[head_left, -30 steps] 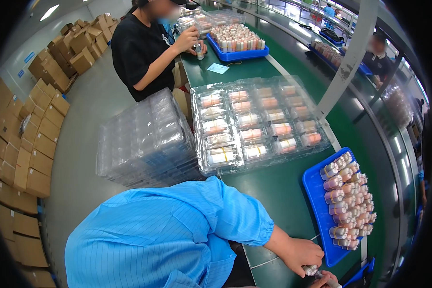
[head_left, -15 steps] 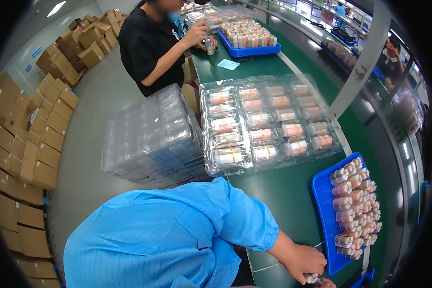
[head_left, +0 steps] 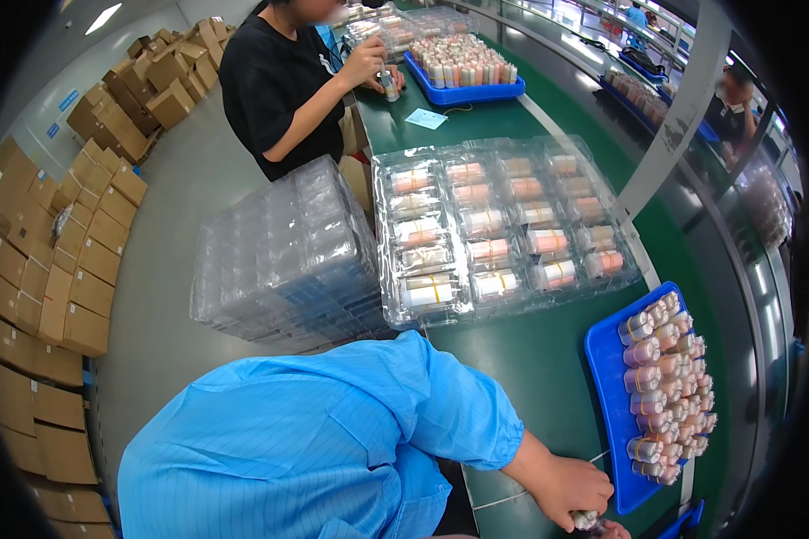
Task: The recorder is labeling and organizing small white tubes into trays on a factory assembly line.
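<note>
My left hand [head_left: 571,492], in a blue sleeve [head_left: 463,409], is low at the right, just above the green bench. Its fingers are closed around a small pale cylinder [head_left: 585,519], whose end shows below the fingertips. At the bottom edge only the curled fingers of my right hand [head_left: 613,530] show, against the same cylinder; the rest of that hand is cut off. Close by on the right lies a blue tray [head_left: 607,377] of several pink and white cylinders [head_left: 643,379], many with yellow bands.
A clear plastic blister tray [head_left: 503,310] holding banded rolls lies ahead on the green bench [head_left: 494,359]. Left of it rises a stack of clear trays [head_left: 270,251]. Farther off, a person [head_left: 279,90] handles a cylinder beside another blue tray [head_left: 476,93]. Cardboard boxes [head_left: 81,260] line the left wall.
</note>
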`<state>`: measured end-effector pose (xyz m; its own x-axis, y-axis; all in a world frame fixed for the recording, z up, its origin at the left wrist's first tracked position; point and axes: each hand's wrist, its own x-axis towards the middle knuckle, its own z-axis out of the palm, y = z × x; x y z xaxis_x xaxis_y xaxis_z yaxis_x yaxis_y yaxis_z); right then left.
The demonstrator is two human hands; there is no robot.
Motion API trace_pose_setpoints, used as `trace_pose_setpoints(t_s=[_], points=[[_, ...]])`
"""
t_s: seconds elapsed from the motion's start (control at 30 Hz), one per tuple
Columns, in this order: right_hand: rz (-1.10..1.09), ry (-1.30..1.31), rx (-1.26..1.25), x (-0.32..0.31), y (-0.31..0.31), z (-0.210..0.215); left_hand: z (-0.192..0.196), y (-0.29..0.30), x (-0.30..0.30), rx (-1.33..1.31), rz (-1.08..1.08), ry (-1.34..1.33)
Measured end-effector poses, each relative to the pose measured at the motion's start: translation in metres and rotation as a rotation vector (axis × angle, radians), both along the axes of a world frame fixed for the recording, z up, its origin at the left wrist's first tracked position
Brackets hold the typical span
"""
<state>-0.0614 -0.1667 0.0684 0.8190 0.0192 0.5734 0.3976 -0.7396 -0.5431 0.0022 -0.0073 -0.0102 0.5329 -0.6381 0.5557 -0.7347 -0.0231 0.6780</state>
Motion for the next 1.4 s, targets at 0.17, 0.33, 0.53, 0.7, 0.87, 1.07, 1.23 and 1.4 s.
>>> trace_pose_setpoints(t_s=[0.17,0.33,0.53,0.7,0.87,1.07,1.23,1.4], points=[[0.049,0.0,0.022,0.002,0.002,-0.003,-0.003,-0.001,0.0,-0.015,0.017,0.041],[0.035,-0.01,0.031,0.003,0.005,-0.001,0.0,0.001,0.001,-0.005,0.005,0.009],[0.032,-0.025,0.059,0.003,0.001,-0.007,0.002,0.003,0.001,0.014,-0.009,0.01],[0.041,-0.009,0.076,0.004,0.0,-0.007,0.002,0.002,0.001,0.028,-0.008,0.007],[0.051,-0.051,0.16,0.004,-0.006,-0.017,0.003,0.002,0.001,0.032,-0.011,0.013],[0.081,-0.038,0.056,0.005,-0.005,-0.009,0.002,0.002,0.001,0.021,-0.007,0.014],[0.03,-0.022,0.076,0.005,0.006,-0.001,0.003,0.002,0.001,0.013,-0.001,0.007],[0.03,-0.016,0.065,0.004,0.001,-0.006,0.004,0.003,0.0,0.006,0.002,0.007]])
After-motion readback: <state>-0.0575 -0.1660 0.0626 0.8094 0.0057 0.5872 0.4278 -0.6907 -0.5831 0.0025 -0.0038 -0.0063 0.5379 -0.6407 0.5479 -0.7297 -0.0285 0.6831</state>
